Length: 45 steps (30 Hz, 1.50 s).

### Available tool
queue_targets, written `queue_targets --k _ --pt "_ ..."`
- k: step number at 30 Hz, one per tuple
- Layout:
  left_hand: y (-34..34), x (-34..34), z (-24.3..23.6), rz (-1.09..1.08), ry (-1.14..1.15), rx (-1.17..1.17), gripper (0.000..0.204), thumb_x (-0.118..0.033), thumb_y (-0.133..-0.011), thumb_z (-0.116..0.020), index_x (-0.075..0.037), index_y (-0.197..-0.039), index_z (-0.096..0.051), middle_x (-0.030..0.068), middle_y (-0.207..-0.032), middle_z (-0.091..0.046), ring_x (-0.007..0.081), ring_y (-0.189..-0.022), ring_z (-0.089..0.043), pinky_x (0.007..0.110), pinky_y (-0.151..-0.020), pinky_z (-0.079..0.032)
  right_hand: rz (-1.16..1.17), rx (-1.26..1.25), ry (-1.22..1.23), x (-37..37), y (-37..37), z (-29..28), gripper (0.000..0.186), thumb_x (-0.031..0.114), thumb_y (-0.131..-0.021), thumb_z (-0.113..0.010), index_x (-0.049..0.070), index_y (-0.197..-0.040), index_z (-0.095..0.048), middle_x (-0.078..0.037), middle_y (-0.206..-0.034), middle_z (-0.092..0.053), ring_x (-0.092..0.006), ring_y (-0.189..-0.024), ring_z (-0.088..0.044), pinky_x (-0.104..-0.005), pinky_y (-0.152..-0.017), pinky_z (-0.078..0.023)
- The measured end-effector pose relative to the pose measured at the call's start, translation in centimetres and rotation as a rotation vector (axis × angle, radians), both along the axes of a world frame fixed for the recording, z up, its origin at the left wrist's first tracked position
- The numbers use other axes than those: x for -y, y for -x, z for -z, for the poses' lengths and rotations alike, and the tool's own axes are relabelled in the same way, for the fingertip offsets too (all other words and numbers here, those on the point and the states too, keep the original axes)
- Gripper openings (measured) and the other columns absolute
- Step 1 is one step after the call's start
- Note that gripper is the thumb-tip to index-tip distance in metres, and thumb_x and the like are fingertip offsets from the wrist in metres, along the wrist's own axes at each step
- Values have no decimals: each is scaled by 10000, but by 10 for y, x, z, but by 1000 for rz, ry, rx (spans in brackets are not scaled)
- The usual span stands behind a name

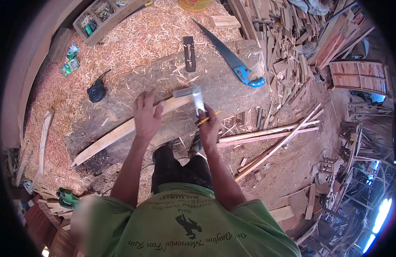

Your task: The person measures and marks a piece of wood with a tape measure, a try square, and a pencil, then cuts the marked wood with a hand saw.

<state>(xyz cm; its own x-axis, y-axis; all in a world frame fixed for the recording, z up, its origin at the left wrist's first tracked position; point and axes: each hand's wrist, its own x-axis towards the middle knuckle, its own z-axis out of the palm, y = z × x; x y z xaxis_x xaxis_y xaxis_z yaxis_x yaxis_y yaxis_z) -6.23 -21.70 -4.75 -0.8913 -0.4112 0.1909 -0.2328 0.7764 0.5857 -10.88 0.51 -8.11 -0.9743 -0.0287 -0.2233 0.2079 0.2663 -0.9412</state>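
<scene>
A pale, gently curved length of wood [120,132] lies slantwise on the worn workbench top [163,73]. My left hand [147,118] is over its middle, fingers spread and thumb out to the right; whether the palm presses on it is hard to see. In my right hand [209,128] are a metal try square [198,102] and a yellow pencil [210,117]. The square's other arm reaches left over the wood's right end. Beyond lie a blue-handled handsaw [232,59] and a dark, slotted flat piece [189,54]. A black tape measure [96,90] sits to the left.
Wood shavings [133,38] cover the far and left side. A divided wooden box [104,19] holds small hardware at the far left. Long strips [275,133] lie crossed at the right, near heaped offcuts [288,55]. A second curved piece [44,141] rests at the far left.
</scene>
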Motion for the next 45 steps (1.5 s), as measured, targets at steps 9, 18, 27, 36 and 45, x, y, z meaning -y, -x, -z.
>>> queue_targets --k 9,18,27,36,45 --pt "61 -65 52 -66 72 21 374 -307 -954 -671 -137 -1285 -638 143 -1192 -618 384 -1124 -559 502 -972 -463 -155 147 29 9 28 18 334 215 -1018 -648 -10 -1263 -677 -43 -780 -654 -106 -667 -593 -291 -599 -480" --pt "64 -70 57 -181 124 79 344 -355 -946 -671 -194 -1249 -657 79 -1141 -638 336 -1077 -586 488 -930 -480 -286 103 45 -9 32 26 315 184 -1029 -632 7 -1287 -670 -52 -828 -674 -101 -700 -599 -277 -615 -491" --pt "64 -72 63 -152 195 14 356 -408 -953 -662 -218 -1253 -680 45 -1127 -657 308 -1072 -594 465 -920 -474 -307 -139 -265 -74 39 8 336 239 -1055 -575 60 -1334 -630 -212 -926 -745 -342 -834 -741 -419 -740 -556" --pt "68 -76 56 -165 141 47 374 -397 -965 -665 -202 -1282 -706 57 -1165 -677 316 -1078 -593 444 -968 -464 -323 -160 -12 -77 47 -5 280 116 -976 -566 13 -1230 -623 -179 -925 -743 -349 -812 -745 -411 -753 -571" --pt "66 -72 61 -165 110 26 370 -414 -964 -653 -254 -1293 -702 25 -1156 -677 283 -1089 -599 447 -942 -451 -381 -202 92 -55 55 -8 304 81 -931 -610 9 -1225 -646 -223 -1095 -729 -382 -1006 -736 -413 -867 -570"
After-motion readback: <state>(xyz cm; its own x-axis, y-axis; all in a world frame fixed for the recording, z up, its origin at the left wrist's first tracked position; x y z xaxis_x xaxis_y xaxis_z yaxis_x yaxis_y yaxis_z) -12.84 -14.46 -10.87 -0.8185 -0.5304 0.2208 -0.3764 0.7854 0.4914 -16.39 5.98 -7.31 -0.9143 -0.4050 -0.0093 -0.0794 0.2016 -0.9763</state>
